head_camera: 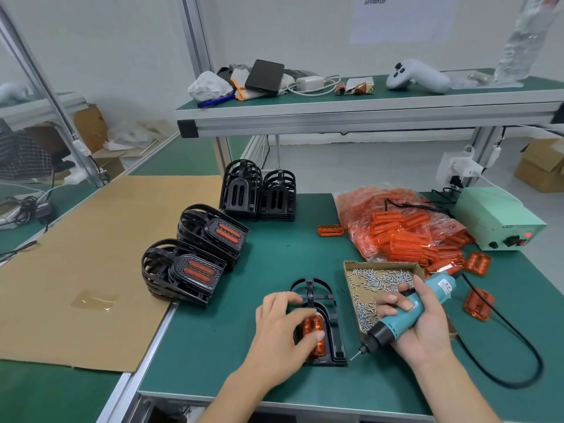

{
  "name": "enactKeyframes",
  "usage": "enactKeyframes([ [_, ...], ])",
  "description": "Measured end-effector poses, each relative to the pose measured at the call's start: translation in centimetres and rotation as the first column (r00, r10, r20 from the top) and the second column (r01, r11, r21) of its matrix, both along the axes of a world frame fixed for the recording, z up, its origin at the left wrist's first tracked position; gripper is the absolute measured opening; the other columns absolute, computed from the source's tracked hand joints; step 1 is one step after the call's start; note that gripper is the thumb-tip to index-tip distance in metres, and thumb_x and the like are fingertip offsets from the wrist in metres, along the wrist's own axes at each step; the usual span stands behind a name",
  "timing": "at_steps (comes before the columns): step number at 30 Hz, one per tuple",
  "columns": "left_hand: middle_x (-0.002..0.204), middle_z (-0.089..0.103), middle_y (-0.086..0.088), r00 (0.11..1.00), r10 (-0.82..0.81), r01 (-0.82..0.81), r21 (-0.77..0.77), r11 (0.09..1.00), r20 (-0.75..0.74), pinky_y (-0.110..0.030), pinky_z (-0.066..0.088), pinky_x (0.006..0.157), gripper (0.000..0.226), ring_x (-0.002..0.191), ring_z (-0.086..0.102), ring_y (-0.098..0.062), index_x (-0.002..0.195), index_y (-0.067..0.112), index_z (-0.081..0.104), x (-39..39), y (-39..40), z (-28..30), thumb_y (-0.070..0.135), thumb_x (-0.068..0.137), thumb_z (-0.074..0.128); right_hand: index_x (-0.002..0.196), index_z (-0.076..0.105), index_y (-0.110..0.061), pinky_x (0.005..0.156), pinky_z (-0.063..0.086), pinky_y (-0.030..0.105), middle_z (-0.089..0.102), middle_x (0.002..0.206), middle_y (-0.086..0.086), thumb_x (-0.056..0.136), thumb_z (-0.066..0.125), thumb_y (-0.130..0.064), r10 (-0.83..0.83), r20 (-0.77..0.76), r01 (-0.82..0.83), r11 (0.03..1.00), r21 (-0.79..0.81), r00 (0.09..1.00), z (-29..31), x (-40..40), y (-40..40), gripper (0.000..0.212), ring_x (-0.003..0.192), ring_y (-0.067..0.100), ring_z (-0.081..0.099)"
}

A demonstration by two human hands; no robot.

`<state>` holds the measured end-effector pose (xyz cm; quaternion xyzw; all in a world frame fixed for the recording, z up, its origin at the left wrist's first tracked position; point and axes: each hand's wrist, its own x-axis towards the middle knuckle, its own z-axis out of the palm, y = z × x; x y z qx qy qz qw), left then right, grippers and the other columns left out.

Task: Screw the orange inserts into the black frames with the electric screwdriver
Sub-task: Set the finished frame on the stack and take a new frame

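The black frame (323, 325) lies flat on the green table (213, 346) right in front of you, its long axis running away from you with the arched end farthest off. An orange insert (312, 329) sits in its recess, lined up the same way. Your left hand (283, 328) rests on top, fingers curled over the insert and pressing it into the frame. Just to the right, your right hand (424, 325) grips the teal electric screwdriver (406, 315), fingers wrapped round its body. The tool lies slanted, bit pointing down and left towards the frame's near right corner, just clear of it; its cable runs off behind. A white label on its rear end is too small to read. Behind the tool sits a cardboard tray of screws (375, 285), and beyond that a bag of orange inserts (396, 227).
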<state>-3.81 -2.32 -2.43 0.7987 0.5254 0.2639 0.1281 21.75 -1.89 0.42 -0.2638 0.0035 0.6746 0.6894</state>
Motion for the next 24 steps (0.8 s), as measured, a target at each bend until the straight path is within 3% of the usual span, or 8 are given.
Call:
enactKeyframes([
  [5, 0.146, 0.024, 0.016, 0.989, -0.08, 0.07, -0.084, 0.994, -0.122, -0.037, 0.013, 0.122, 0.066, 0.145, 0.009, -0.007, 0.143, 0.044, 0.046, -0.8, -0.5, -0.1, 0.073, 0.084, 0.053, 0.08, 0.058, -0.016, 0.048, 0.045, 0.022, 0.04, 0.057, -0.007, 0.095, 0.069, -0.035, -0.002, 0.01, 0.002, 1.0, -0.003, 1.0, 0.0, -0.1, 0.0, 0.026, 0.066, 0.012, 0.05],
  [11, 0.149, 0.018, 0.015, 0.978, -0.114, 0.091, -0.135, 0.987, -0.175, -0.041, 0.015, 0.124, 0.069, 0.147, 0.008, -0.012, 0.147, 0.045, 0.041, -1.0, -0.2, 0.8, 0.074, 0.085, 0.052, 0.079, 0.059, -0.016, 0.048, 0.045, 0.022, 0.04, 0.057, -0.007, 0.096, 0.068, -0.035, -0.007, 0.007, 0.007, 1.0, 0.001, 1.0, 0.0, -0.1, 0.0, 0.028, 0.066, 0.012, 0.051],
  [15, 0.148, 0.017, 0.015, 0.969, -0.124, 0.095, -0.141, 0.985, -0.216, -0.047, 0.01, 0.126, 0.084, 0.144, 0.004, -0.008, 0.151, 0.035, 0.039, -0.8, -0.1, 1.2, 0.078, 0.081, 0.052, 0.078, 0.06, -0.016, 0.049, 0.045, 0.022, 0.041, 0.058, -0.008, 0.096, 0.068, -0.036, -0.003, 0.008, 0.003, 1.0, 0.007, 1.0, -0.1, -0.1, 0.1, 0.028, 0.066, 0.012, 0.051],
  [20, 0.143, 0.021, 0.016, 0.976, -0.128, 0.103, -0.144, 0.984, -0.177, -0.045, 0.017, 0.124, 0.08, 0.141, 0.009, -0.01, 0.142, 0.037, 0.048, -0.8, 0.2, 1.7, 0.081, 0.076, 0.057, 0.078, 0.061, -0.016, 0.048, 0.046, 0.022, 0.041, 0.057, -0.007, 0.098, 0.068, -0.037, -0.003, 0.01, 0.003, 1.0, 0.014, 1.0, -0.2, 0.0, 0.0, 0.029, 0.065, 0.012, 0.051],
  [24, 0.13, 0.032, 0.018, 0.996, -0.027, 0.023, -0.049, 0.999, -0.086, -0.035, 0.027, 0.117, 0.08, 0.133, 0.027, -0.005, 0.133, 0.033, 0.061, -0.6, -0.3, 1.5, 0.085, 0.071, 0.059, 0.077, 0.062, -0.016, 0.049, 0.046, 0.022, 0.041, 0.057, -0.007, 0.097, 0.068, -0.037, 0.003, 0.002, -0.003, 1.0, 0.016, 1.0, -0.3, 0.0, 0.1, 0.03, 0.065, 0.012, 0.052],
])
